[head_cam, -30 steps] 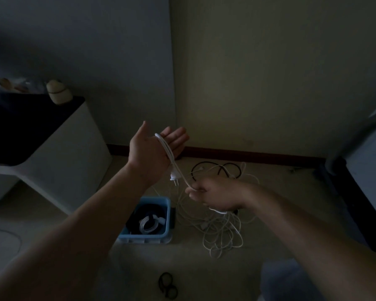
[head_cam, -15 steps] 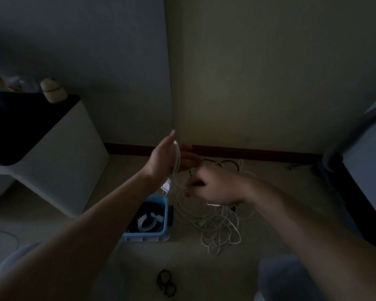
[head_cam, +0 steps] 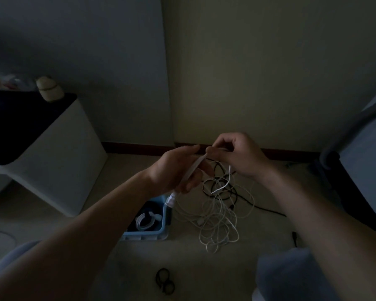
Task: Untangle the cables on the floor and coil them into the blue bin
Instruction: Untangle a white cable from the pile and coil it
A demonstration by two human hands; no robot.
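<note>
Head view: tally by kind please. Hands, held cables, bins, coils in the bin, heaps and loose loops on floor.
2 hands: left hand, right hand
1 white cable, held in both hands
1 blue bin
1 white coil in the bin
1 tangled heap on the floor, strands uncountable
1 black loop on the floor
Total: 7

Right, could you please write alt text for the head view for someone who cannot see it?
A left hand holds loops of white cable while the right hand pinches its strand, above a dim floor. A blue bin holding a coiled cable sits beside a tangle of white and black cables.
</note>
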